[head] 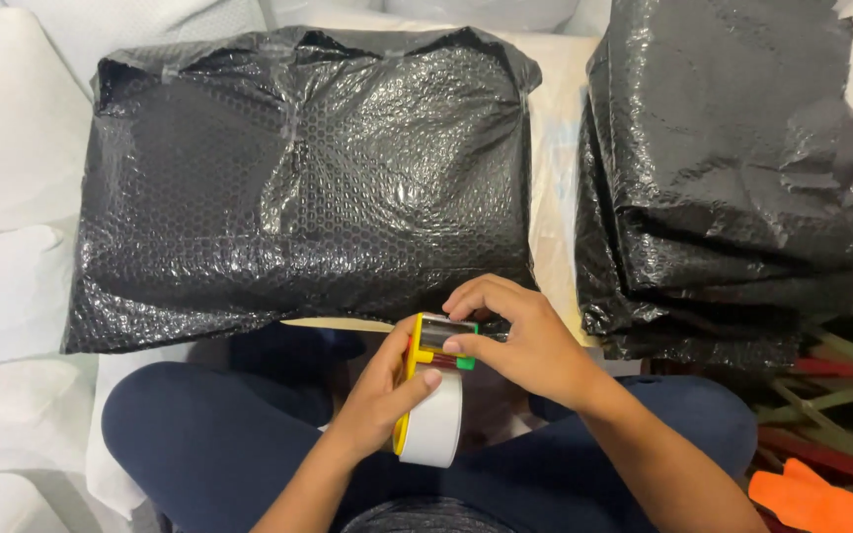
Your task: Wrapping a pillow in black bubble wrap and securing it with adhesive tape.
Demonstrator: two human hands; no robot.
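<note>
I sit cross-legged in dark blue trousers (209, 434). My left hand (379, 400) grips a yellow tape dispenser (413, 345) that carries a white roll of tape (436, 429). My right hand (525, 341) rests on the dispenser's top end, with fingertips pinching at its roller and green blade part (466, 362). Just beyond both hands lies a large parcel wrapped in black bubble wrap (298, 188), its near edge almost touching my right hand.
A stack of folded black bubble wrap sheets (733, 168) stands at the right. White padded packages (12, 197) lie at the left. An orange object (821, 498) and red and green items (841, 395) sit at the lower right.
</note>
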